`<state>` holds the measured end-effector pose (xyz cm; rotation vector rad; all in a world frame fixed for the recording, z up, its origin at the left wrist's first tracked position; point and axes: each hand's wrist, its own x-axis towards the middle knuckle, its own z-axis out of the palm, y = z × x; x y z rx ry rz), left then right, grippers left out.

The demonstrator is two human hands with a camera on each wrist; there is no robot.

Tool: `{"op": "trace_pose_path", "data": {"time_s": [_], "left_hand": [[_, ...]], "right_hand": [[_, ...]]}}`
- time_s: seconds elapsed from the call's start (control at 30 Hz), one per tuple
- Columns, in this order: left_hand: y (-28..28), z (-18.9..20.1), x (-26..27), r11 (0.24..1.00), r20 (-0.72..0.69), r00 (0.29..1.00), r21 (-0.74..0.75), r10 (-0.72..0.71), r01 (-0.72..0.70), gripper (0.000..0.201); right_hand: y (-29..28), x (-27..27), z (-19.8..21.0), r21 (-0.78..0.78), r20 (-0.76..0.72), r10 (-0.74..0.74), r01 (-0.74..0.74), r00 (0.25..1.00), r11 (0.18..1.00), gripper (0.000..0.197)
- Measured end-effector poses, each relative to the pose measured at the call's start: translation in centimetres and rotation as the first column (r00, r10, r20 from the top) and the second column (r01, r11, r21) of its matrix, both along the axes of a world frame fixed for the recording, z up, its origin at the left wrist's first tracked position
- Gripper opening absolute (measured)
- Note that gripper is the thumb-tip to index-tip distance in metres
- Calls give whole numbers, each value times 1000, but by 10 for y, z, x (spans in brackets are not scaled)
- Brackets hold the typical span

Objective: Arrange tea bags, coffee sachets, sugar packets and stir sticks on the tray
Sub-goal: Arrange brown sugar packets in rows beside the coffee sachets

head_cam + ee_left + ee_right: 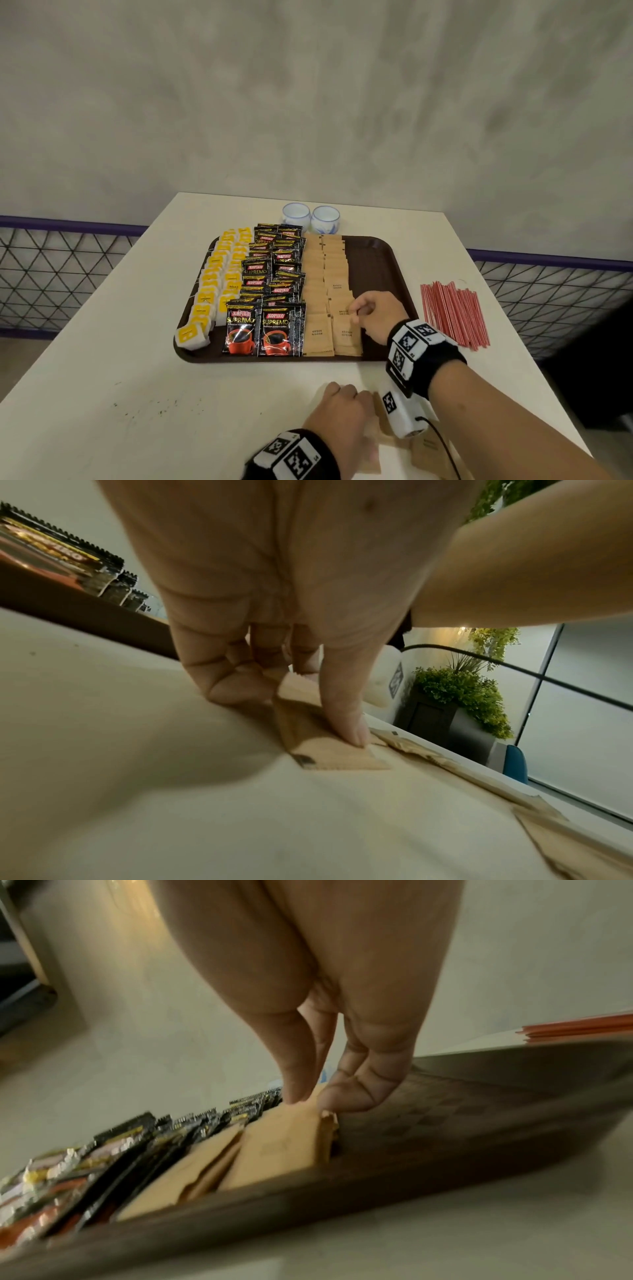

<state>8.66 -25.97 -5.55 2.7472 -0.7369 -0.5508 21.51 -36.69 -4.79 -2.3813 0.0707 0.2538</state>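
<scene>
Right hand (375,317) pinches a sugar packet (291,1139) on the tray (380,260); left hand (337,416) pinches a packet (318,739) on the white surface (144,342) below a grey wall (308,96).

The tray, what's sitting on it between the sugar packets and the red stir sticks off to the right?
Only bare tray and then white table, in the head view; near the front, the right hand reaches over that strip to the sugar packets.

The brown tray (383,260) holds yellow tea bags (219,284), black coffee sachets (274,291) and tan sugar packets (325,274) in rows; red stir sticks (452,308) lie beside it.
</scene>
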Motion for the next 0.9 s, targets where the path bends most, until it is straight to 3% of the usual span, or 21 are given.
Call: {"op": "trace_pose_path", "data": {"time_s": [0.1, 0.23, 0.37, 0.43, 0.5, 0.57, 0.63, 0.7, 0.9], "left_hand": [[4, 1, 0, 993, -1, 999, -111, 48, -48, 22], [16, 10, 5, 915, -12, 979, -355, 203, -194, 21], [28, 38, 25, 784, -112, 927, -502, 359, -364, 26], [30, 46, 45, 769, -114, 907, -495, 404, -405, 24], [29, 46, 68, 775, -70, 891, -465, 449, -427, 23], [24, 43, 86, 803, -35, 891, -420, 452, -423, 22], [18, 38, 98, 824, -32, 890, -366, 454, -433, 23], [14, 32, 105, 850, -14, 893, -303, 449, -432, 24], [7, 14, 113, 901, 115, 897, -147, 426, -409, 30]], "right_hand": [[-7, -6, 9, 75, 9, 50, -50, 999, 996, 31], [-33, -30, 38, 150, 51, 77, -83, 996, 985, 22], [-82, -85, 59, -82, -2, 173, -173, 985, 982, 20], [-104, -115, 57, -222, -76, 161, -174, 984, 959, 20], [-120, -140, 49, -265, -165, 118, -159, 979, 951, 22], [-130, -161, 42, -227, -206, 54, -101, 977, 969, 29], [-144, -172, 32, -170, -173, -18, -11, 985, 985, 60], [-153, -180, 25, -116, -137, -78, 62, 987, 991, 78], [-160, -194, 30, -43, -135, -149, 144, 980, 989, 85]]}}
